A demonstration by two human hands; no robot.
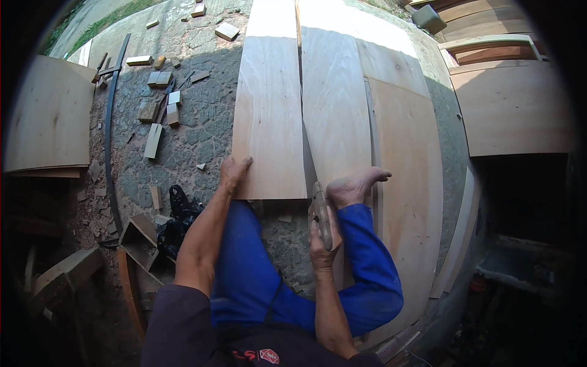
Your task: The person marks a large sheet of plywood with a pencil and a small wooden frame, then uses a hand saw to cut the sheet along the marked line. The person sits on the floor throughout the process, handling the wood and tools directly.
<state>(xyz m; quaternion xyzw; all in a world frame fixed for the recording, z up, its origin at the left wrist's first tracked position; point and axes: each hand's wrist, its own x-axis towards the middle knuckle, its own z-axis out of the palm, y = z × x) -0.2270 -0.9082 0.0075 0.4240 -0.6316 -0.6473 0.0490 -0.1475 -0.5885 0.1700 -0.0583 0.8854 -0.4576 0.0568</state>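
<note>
My left hand (234, 174) is closed around the near left edge of a long pale plywood panel (269, 116), its thumb on top and the other fingers mostly hidden. In my right hand (324, 244) is the worn wooden grip of what looks like a handsaw (319, 211), held upright beside the panel's near right corner. Its blade cannot be made out clearly. A narrow gap, wider toward me, separates this panel from a second plywood panel (336, 104). My bare right foot (354, 186) rests on that second panel.
More plywood (406, 153) lies to the right. Wood offcuts (162, 79) and a long dark metal bar (110, 116) are on the cracked ground at left. A wooden box frame (142, 240) and a black bag (178, 214) sit by my left arm. Stacked boards (520, 116) stand far right.
</note>
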